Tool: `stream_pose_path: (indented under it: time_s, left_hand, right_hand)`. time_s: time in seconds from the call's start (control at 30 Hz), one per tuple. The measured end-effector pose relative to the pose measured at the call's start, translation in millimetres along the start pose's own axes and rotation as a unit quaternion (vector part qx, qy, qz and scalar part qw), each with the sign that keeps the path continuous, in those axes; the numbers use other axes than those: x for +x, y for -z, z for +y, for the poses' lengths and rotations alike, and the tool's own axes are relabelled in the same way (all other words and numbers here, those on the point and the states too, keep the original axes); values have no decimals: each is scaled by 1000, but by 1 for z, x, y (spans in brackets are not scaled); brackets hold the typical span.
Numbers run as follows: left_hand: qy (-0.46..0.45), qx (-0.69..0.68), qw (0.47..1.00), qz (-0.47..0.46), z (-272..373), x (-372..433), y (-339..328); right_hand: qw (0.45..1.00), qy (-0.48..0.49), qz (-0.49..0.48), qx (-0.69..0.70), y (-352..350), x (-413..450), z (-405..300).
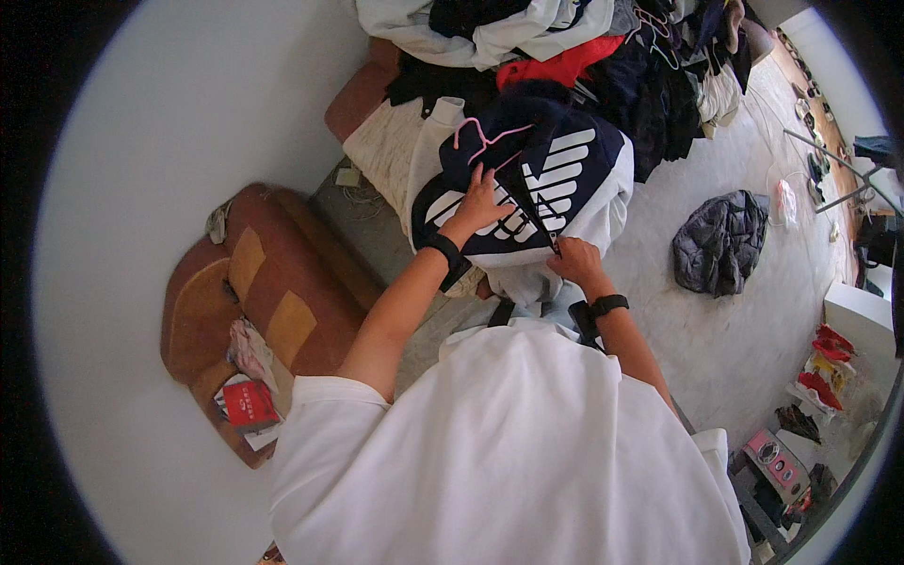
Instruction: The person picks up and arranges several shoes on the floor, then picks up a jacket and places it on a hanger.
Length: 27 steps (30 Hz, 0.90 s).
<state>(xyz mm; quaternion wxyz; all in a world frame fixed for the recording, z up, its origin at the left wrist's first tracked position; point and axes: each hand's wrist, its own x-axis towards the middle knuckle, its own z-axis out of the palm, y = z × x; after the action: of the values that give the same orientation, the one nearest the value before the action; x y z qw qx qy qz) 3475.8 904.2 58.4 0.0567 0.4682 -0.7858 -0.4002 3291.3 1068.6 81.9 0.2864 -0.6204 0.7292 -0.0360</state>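
Before me lies a navy, white and light-grey zip jacket (579, 169) with large printed lettering and stripes, its front partly unzipped. A pink clothes hanger (484, 141) sits in its collar opening. My left hand (480, 206) rests on the jacket's left front panel with fingers spread, just below the hanger. Down at the hem, my right hand (578, 260) pinches the front edge near the bottom of the zip; the fingers hide exactly what they grip. A cream patterned cover (381, 148) shows under the jacket's left side.
Beyond the jacket is a heap of clothes with a red garment (558, 63) and several hangers (653, 35). A brown sofa (282, 275) stands at left against the wall. A dark puffer garment (720, 242) lies on the floor at right, near a metal frame (840, 201).
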Motion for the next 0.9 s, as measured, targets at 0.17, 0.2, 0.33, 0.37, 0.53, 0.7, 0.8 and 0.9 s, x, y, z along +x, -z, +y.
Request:
stream_pose_path:
  time_s: [0.17, 0.2, 0.33, 0.37, 0.53, 0.7, 0.8, 0.9]
  left_hand:
    - [-173, 77, 978, 85, 14, -6, -12]
    - [-169, 21, 979, 112, 15, -5, -13]
    - [-96, -17, 942, 322, 2, 13, 3]
    - [-68, -8, 930, 361, -4, 19, 12]
    - [-131, -139, 947, 257, -3, 62, 56]
    - [-10, -283, 959, -13, 30, 86, 86]
    - [-42, -251, 967, -2, 35, 112, 99]
    - [-71, -286, 955, -31, 48, 134, 114]
  right_hand:
    - [998, -20, 24, 56, -6, -2, -3]
    - [997, -25, 27, 63, -6, -3, -2]
    - [997, -22, -14, 76, -3, -5, 6]
    - [997, -23, -14, 75, -4, -6, 9]
    - [997, -21, -37, 65, 5, -4, 6]
    - [996, -5, -32, 86, 0, -5, 12]
    - [996, 18, -33, 83, -1, -4, 14]
    - [996, 30, -27, 83, 10, -5, 12]
